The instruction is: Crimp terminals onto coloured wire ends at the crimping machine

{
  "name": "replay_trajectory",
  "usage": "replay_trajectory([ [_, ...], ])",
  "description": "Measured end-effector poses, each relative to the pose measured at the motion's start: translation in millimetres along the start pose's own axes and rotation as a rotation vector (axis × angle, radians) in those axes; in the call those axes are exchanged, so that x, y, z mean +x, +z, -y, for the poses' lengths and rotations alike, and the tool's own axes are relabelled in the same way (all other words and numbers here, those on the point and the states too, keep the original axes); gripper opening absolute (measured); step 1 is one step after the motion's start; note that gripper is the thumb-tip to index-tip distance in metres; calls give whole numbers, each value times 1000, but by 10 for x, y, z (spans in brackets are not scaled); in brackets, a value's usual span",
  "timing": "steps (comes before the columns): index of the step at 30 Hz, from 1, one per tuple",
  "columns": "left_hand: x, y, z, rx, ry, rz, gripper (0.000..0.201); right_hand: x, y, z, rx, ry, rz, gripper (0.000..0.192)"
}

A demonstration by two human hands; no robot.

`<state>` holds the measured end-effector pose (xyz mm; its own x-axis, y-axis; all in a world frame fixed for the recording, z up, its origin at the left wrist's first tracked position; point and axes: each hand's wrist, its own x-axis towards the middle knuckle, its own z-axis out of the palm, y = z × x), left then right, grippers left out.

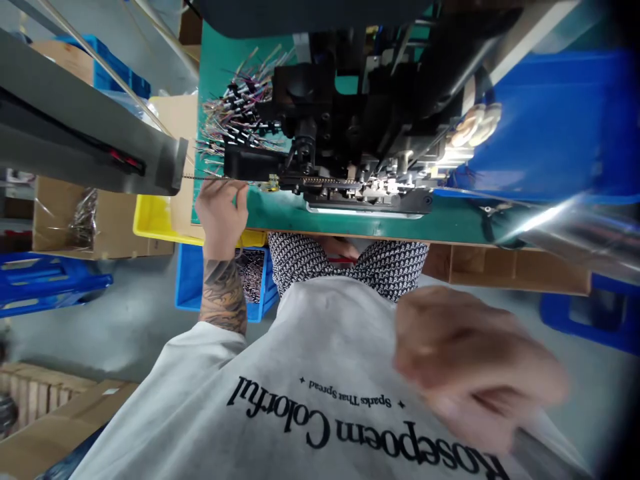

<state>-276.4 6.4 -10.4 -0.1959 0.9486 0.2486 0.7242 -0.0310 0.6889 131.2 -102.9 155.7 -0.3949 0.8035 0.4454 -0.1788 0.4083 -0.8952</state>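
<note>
My left hand (221, 212), on a tattooed forearm, reaches to the front edge of the green table (350, 219). Its fingers are pinched on a thin wire (200, 177) right beside the black press machine (345, 133). A bundle of short coloured wires (240, 107) lies fanned out on the table behind that hand. My right hand (475, 373) hovers close to my chest over my grey printed shirt (310, 373). It is blurred with curled fingers, and whether it holds anything cannot be told.
A grey metal arm (90, 127) juts in from the left. Below the table edge sit a yellow tray (153, 223) and a blue crate (190, 280). Cardboard boxes (100, 220) stand at left, and large blue bins (560, 120) fill the right side.
</note>
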Motion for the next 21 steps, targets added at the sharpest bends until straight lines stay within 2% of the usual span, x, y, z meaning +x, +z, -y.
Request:
replay_trajectory([
  [1,89,-8,118,12,-15,20,15,62,71,-120,59,-72,-38,22],
  [4,293,-5,303,26,-50,79,33,131,213,-417,58,-15,19,20],
  [7,308,-75,218,26,-18,83,30,37,181,-654,-6,123,-3,17],
  [10,70,-251,-123,47,55,124,15,-109,84,-911,-38,281,-108,7],
  [12,-177,-358,-441,101,95,203,9,-188,43,-1095,-35,400,-164,19],
  [14,-419,-386,-771,-46,8,338,3,-236,39,-1268,-21,505,-207,33],
  [16,-606,-301,-1059,-401,-120,470,12,-250,64,-1407,-3,583,-255,39],
  [18,-724,-119,-1277,-719,-219,575,18,-235,102,-1503,25,626,-297,38],
  [21,-818,221,-1475,-964,-307,656,25,-188,135,-1575,99,646,-337,31],
])
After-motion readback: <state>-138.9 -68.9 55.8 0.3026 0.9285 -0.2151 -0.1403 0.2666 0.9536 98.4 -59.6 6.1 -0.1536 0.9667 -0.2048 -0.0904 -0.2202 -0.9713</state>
